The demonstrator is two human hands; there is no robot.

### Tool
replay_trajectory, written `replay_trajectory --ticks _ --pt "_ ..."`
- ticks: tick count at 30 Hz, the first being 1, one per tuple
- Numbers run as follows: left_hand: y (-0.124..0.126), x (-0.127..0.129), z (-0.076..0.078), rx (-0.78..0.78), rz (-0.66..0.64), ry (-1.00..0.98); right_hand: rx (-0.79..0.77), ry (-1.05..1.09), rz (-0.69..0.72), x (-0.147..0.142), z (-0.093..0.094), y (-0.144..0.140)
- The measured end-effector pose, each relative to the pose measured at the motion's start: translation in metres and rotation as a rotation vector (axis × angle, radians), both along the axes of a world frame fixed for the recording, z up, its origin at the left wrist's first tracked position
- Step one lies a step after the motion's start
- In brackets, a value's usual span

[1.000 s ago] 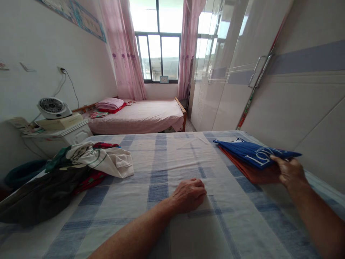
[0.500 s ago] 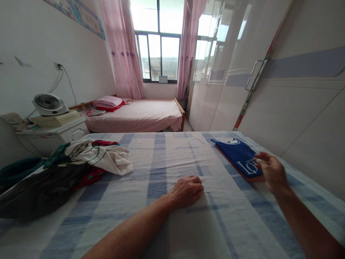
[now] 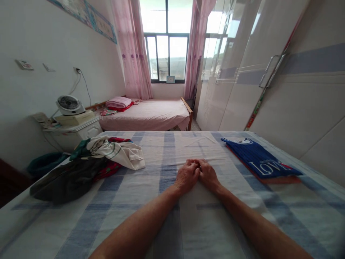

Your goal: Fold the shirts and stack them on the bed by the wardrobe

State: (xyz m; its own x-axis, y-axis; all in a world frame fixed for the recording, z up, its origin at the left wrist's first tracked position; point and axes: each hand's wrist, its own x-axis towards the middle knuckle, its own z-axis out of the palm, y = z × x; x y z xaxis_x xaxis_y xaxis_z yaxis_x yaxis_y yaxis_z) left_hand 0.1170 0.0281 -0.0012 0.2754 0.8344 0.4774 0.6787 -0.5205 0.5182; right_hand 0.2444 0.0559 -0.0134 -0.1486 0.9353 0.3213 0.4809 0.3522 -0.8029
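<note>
My left hand (image 3: 188,175) and my right hand (image 3: 209,175) rest together on the checked bedsheet (image 3: 194,223), their fingers curled and touching. I see nothing held in either; the undersides of the fingers are hidden. To the right of my hands lies a folded blue shirt (image 3: 253,153) with white lettering, on top of a folded orange-red garment (image 3: 285,180). To the left is a loose heap of clothes: a white garment (image 3: 129,154) with a green stripe, a dark garment (image 3: 64,180) and a red patterned one (image 3: 107,170).
Beyond this bed stands a second bed with a pink sheet (image 3: 156,117) and a folded pink quilt (image 3: 118,102). A white cabinet (image 3: 91,129) with a fan (image 3: 69,104) is at the left wall. A glossy wardrobe (image 3: 231,97) lines the right side.
My right hand has left the blue shirt's edge and moved left to meet my left hand. The left hand lies slightly farther forward. The view has turned a little to the left.
</note>
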Motion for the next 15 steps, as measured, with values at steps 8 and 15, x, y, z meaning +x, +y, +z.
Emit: replay_trajectory --ticks 8,15 --pt "0.003 0.005 -0.006 0.049 -0.019 0.264 0.184 -0.343 -0.020 0.010 -0.004 0.005" --pt "0.021 -0.037 0.003 0.107 0.245 0.359 0.181 -0.420 -0.051 0.010 0.001 0.005"
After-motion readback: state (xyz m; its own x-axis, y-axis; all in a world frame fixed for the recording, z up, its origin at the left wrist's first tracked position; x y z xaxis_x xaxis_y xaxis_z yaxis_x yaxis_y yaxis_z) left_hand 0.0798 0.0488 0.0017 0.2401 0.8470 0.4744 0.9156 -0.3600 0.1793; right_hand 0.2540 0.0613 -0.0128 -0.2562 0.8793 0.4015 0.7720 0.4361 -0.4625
